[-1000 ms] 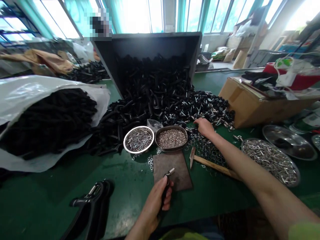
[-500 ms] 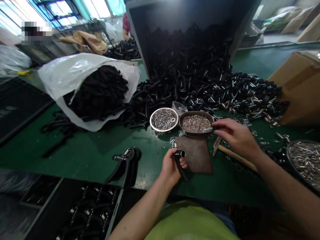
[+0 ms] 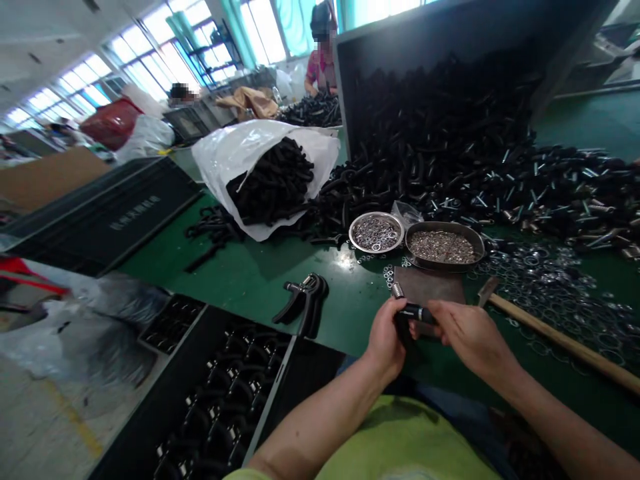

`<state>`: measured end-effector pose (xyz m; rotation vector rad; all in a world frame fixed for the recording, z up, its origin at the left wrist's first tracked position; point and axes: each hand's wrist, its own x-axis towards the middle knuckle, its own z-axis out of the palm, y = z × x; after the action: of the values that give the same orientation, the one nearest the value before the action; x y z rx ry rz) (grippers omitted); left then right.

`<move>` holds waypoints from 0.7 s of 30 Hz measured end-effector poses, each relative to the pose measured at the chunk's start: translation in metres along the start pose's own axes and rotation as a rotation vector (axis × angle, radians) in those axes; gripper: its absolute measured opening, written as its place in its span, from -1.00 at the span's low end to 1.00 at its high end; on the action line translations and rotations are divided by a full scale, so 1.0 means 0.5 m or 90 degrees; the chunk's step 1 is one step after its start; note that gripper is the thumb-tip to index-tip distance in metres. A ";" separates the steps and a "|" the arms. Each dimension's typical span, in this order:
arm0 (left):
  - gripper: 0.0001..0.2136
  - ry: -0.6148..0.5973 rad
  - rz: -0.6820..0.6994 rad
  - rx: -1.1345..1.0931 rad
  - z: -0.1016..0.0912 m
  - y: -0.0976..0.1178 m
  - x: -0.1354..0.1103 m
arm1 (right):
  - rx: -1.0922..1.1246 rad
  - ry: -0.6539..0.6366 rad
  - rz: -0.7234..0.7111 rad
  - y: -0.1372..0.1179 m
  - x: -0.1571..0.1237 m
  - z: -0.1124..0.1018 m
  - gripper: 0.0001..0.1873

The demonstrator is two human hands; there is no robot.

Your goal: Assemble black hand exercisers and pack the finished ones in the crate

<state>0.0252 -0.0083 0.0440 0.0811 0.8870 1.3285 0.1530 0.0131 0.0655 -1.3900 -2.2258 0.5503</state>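
Note:
My left hand [image 3: 387, 340] is closed around a black hand grip strengthener [image 3: 413, 311], whose coil spring [image 3: 397, 291] sticks up above my thumb. At the strengthener's right end, my right hand [image 3: 470, 333] pinches a black knob [image 3: 429, 315]; my fingers partly cover it. Both hands are over the near edge of a brown metal plate [image 3: 433, 283]. Behind the plate stand a round metal dish [image 3: 353, 241] of rings and washers and an oval tin [image 3: 445, 268] of small metal parts. A hammer [image 3: 555, 328] lies to the right of my right hand.
Assembled hand grip strengtheners [image 3: 315, 303] lie left of my hands. A crate [image 3: 287, 363] at lower left holds more. Black handles fill a white bag [image 3: 215, 150] and spill from a tilted bin [image 3: 345, 100]. Loose rings [image 3: 540, 287] cover the right side. A person [image 3: 320, 67] sits behind.
My right hand has moved from beside the oval tin to the strengthener in my left hand, bringing a small part with it. The camera view has swung left.

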 end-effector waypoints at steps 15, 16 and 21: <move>-0.82 -0.086 0.208 0.207 -0.041 -0.006 -0.071 | 0.238 -0.060 0.041 -0.059 -0.071 -0.011 -0.67; -0.83 -0.089 0.215 0.219 -0.040 -0.007 -0.074 | 0.258 -0.069 0.071 -0.060 -0.074 -0.013 -0.67; -0.83 -0.090 0.259 0.321 -0.029 -0.009 -0.082 | 0.403 -0.015 0.057 -0.059 -0.088 -0.012 -0.75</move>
<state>0.0211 -0.0508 0.0525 0.7735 1.1033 1.4177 0.1518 -0.0384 0.0793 -1.1405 -1.7705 1.1802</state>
